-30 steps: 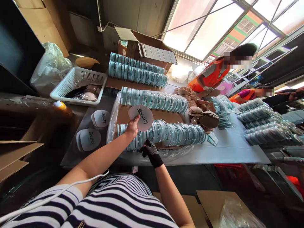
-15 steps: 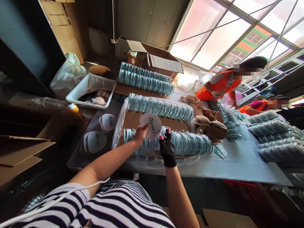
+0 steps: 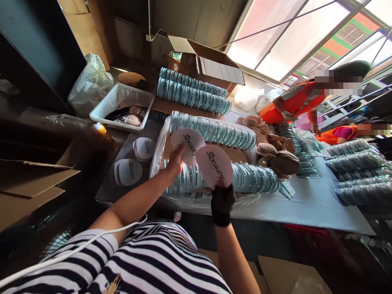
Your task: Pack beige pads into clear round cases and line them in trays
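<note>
My left hand (image 3: 176, 160) grips a stack of white round cards (image 3: 186, 141) printed "Beauty", held above the near row of teal-rimmed round cases (image 3: 245, 177). In a black fingerless glove, my right hand (image 3: 222, 196) pinches one separate white "Beauty" card (image 3: 214, 165) by its lower edge, just right of the stack. Both hands hover over a brown cardboard sheet (image 3: 239, 154) lying on clear plastic, between two rows of cases (image 3: 220, 132).
Two piles of white "Beauty" cards (image 3: 130, 171) lie left of the plastic. A white basket (image 3: 122, 100), a plastic bag, an open carton (image 3: 208, 65) and more case rows stand behind. Tan round pads (image 3: 275, 157) lie mid-table. Two people in orange work at the far right.
My right hand rose from the near case row to the stack and came away with one card. The left hand lifted its stack slightly. The view shifted right.
</note>
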Motion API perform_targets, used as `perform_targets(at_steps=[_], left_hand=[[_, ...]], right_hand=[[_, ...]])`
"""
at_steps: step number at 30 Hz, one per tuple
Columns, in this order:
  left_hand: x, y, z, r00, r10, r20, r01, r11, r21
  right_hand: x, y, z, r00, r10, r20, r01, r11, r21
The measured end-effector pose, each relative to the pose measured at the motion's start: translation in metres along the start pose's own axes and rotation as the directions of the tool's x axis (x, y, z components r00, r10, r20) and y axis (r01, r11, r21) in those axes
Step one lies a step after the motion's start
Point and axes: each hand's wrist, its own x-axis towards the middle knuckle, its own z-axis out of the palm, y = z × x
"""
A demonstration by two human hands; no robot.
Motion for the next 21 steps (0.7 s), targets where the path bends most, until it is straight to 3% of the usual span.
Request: perform_targets(at_steps=[2, 4, 7, 13, 17, 21], left_hand=[[0.013, 0.013, -0.01, 0.997, 0.056, -0.061, -0.056, 0.998, 0.002], [0.021, 0.019, -0.019, 0.996, 0.054, -0.077, -0.053, 0.998, 0.019], [0.023, 0.016, -0.026, 0.998, 0.01, -0.059, -0.008, 0.999, 0.035], [0.023, 0.004, -0.029, 0.998, 0.049, -0.048, -0.045, 0.994, 0.097], [0.027, 0.005, -0.031, 0.998, 0.062, -0.025, -0.057, 0.987, 0.149], [0.03, 0.005, -0.033, 0.994, 0.113, 0.011, -0.112, 0.971, 0.209]], right_hand=[[-0.032, 0.001, -0.026, 0.989, -0.112, 0.093, 0.128, 0.973, -0.192], [-0.064, 0.001, -0.041, 0.946, -0.149, 0.288, 0.225, 0.941, -0.253], [-0.09, -0.001, -0.042, 0.883, -0.123, 0.453, 0.28, 0.912, -0.298], [-0.071, -0.006, 0.007, 0.84, -0.09, 0.535, 0.323, 0.875, -0.36], [-0.051, 0.006, 0.049, 0.831, 0.07, 0.552, 0.275, 0.811, -0.517], [-0.048, 0.02, 0.064, 0.872, 0.068, 0.485, 0.244, 0.799, -0.55]])
